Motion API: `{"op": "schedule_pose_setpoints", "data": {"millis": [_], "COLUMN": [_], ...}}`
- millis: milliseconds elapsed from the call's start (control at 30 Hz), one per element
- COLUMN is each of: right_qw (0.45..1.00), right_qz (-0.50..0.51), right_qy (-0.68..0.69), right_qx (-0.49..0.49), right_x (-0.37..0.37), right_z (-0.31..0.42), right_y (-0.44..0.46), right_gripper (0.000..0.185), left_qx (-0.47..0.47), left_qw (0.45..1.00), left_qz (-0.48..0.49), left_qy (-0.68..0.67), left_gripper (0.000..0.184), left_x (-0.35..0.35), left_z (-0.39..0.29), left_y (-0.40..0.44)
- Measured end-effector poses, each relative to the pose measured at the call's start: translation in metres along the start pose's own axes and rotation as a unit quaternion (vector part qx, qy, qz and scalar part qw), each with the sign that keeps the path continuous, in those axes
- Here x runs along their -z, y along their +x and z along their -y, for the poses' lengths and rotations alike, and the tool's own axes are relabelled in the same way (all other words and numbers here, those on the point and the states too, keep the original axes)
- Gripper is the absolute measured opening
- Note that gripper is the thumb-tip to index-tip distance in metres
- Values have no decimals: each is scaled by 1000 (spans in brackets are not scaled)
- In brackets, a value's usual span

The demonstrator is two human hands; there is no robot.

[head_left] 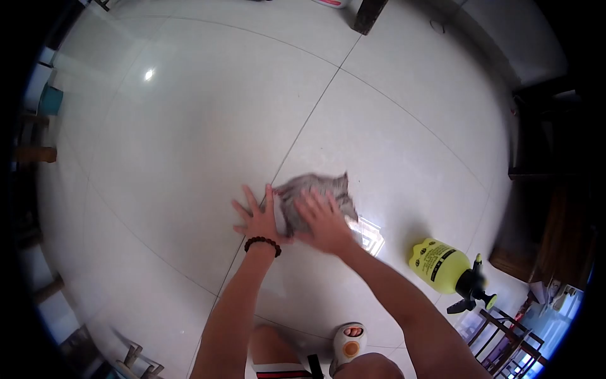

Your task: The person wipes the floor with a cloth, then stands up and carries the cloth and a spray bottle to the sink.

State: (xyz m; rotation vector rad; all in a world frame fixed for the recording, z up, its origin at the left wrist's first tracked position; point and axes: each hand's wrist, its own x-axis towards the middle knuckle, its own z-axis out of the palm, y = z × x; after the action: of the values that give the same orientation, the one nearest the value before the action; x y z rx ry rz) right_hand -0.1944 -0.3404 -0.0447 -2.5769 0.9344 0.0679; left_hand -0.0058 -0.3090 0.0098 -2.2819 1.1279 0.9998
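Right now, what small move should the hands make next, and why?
Perhaps stroke the right hand lightly along the striped gray cat, since that hand lies flat over its body, while the left hand is spread open beside it.

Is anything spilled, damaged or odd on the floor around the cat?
Nothing stands out as spilled or damaged. The bright patch beside the cat looks like a reflection in the glossy floor.

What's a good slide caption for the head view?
Right hand on a gray cat, left hand spread beside it, yellow-green spray bottle nearby on a pale tiled floor.
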Motion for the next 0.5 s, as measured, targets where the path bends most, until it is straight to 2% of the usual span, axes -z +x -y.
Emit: {"op": "schedule_pose_setpoints", "data": {"millis": [133,200,333,433,500], "right_qw": [989,989,988,1000,1000], "right_qz": [-100,-82,-74,3,12], "right_qy": [-78,-60,-61,-4,5], "right_qx": [-75,-109,-122,-15,-6], "right_x": [28,54,52,19,19], "right_z": [-76,-107,-81,-18,-20], "right_y": [122,177,158,45,25], "right_gripper": [90,95,98,101,102], "left_qx": [-3,-7,1,-13,-15], "left_qw": [1000,1000,1000,1000,999], "left_qz": [0,4,22,17,31], "left_qy": [-5,-3,-11,15,15], "left_gripper": [159,158,161,158,160], "left_x": [7,9,17,14,15], "left_z": [-2,-1,-3,1,-1], "left_y": [-4,-1,-4,-2,0]}}
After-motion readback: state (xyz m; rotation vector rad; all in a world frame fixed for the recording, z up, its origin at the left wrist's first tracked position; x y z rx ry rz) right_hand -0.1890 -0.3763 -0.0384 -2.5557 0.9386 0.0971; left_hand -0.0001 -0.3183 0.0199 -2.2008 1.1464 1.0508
